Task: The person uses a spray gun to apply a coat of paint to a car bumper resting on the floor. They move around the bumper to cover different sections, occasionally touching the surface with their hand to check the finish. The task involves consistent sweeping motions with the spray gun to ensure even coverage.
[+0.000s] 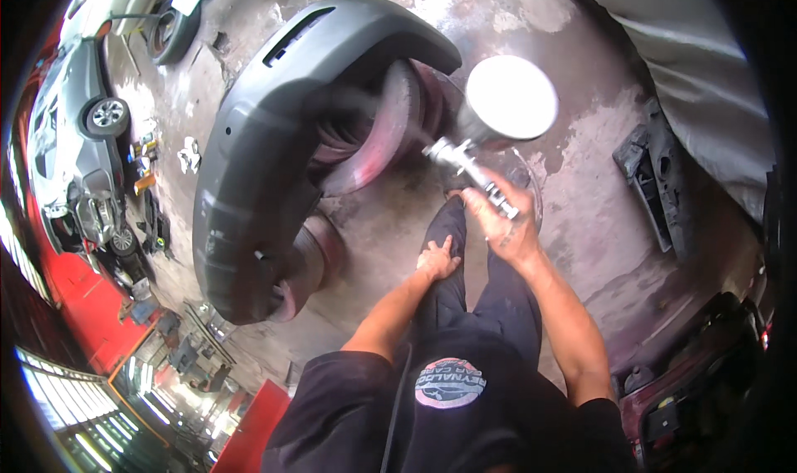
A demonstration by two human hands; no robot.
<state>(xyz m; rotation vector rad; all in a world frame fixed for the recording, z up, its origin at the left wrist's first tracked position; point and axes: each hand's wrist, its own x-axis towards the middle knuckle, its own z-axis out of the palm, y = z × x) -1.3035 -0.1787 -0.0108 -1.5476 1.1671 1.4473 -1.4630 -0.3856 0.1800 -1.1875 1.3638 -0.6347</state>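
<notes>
My right hand (513,232) is closed around the handle of a metal paint spray gun (455,156). A cup with a round white lid (511,97) sits on top of the gun. Its nozzle points left toward a dark grey car bumper (242,141), apart from it, with a faint haze between them. The bumper curves around reddish, paint-dusted tires (388,133) that stand beneath it. My left hand (440,260) lies on my left thigh with its fingers spread, holding nothing.
Far left stands a grey car (79,149) with its front end stripped. A loose black tire (174,35) lies at the upper left. Dark plastic car parts (649,178) rest on the floor at right, beside a hanging grey sheet (689,50). A hose loops near my right hand.
</notes>
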